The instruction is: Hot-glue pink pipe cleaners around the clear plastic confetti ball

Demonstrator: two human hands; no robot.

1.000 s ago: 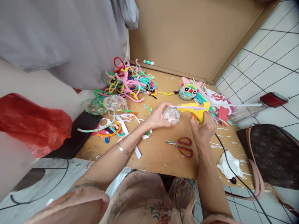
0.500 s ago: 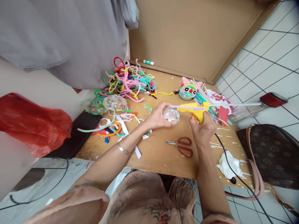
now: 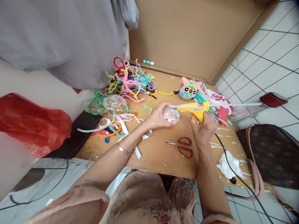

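Clear ball [image 3: 172, 115] in the left fingers [image 3: 163, 105] shows coloured bits inside.

- A yellow hot-glue gun [image 3: 200, 115], gripped in the right hand [image 3: 203, 128], points at a clear ball [image 3: 172, 116], its front end seemingly a hair nearer the ball than one second earlier, a shift barely large enough to make out.
- The translucent glue stick [image 3: 240, 105] at its rear appears to edge the same slight way.
- Between half a second ago and now, any difference is too small to tell.
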